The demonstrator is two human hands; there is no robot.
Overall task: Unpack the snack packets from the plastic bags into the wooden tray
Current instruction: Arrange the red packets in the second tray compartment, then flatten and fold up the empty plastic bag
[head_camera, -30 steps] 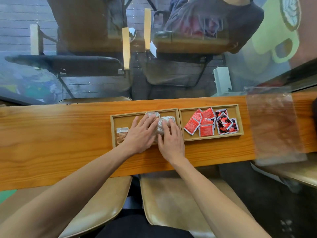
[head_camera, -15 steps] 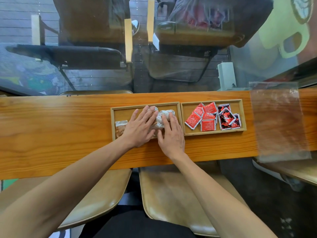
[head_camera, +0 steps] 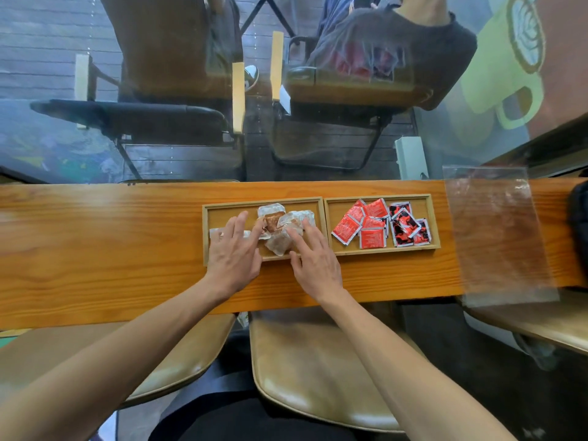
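A wooden tray with two compartments lies on the long wooden counter. Its left compartment holds several clear packets of brown snacks. My left hand lies flat over the left part of that compartment, fingers spread, covering one packet. My right hand rests with fingers apart, fingertips touching the pile from the right. The right compartment holds red packets and red-and-black packets. An empty clear plastic bag lies flat on the counter at the right.
The counter runs left to right against a glass window. Tan padded stools stand below its near edge. A dark object sits at the counter's far right edge. Beyond the glass are chairs and a seated person.
Both hands have drawn apart, uncovering the pile of clear packets between them. My left hand has shifted left over the lone packet, and my right hand has moved slightly right.
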